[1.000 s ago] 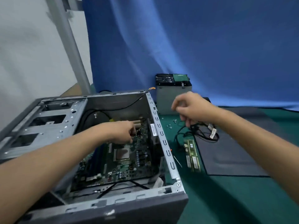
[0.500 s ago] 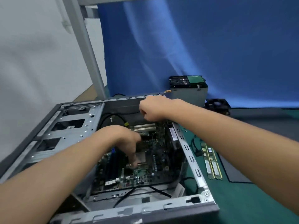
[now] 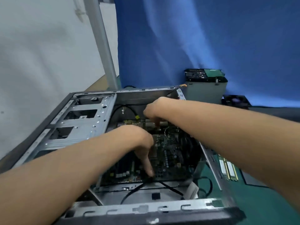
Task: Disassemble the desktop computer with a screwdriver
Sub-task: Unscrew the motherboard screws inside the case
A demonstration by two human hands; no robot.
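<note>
Main worry here is yanking. The left hand [image 3: 142, 143] reaches down into the open computer case [image 3: 90, 127], which sits mid-frame on the green surface [image 3: 259, 200]. One of its fingers [image 3: 149, 168] is right where the thin black cables [image 3: 133, 190] meet the lower edge of the motherboard [image 3: 172, 153]. It's too blurry to say whether it's pinching the plug or just touching it, so I can't tell. If it pulls by the cord rather than the plug, my guess is the wires or the pins take the hit. The right hand [image 3: 155, 111] is curled over the pale slots at the top of the board, fingertips pointing down. I can't tell if it's holding anything either, and there's no screwdriver in sight. Both bare forearms cross the stamped sheet-metal rims, which look sharp enough to scrape skin. Bare fingers on a green board packed with tiny parts is a static risk imo. The case is dull grey steel punched with slots and rectangular cutouts, and the cables look rubbery and floppy. Toward the right edge of the frame, two flat green memory sticks [image 3: 228, 169] lie loose just beside the case wall, easy to knock with an elbow.
</note>
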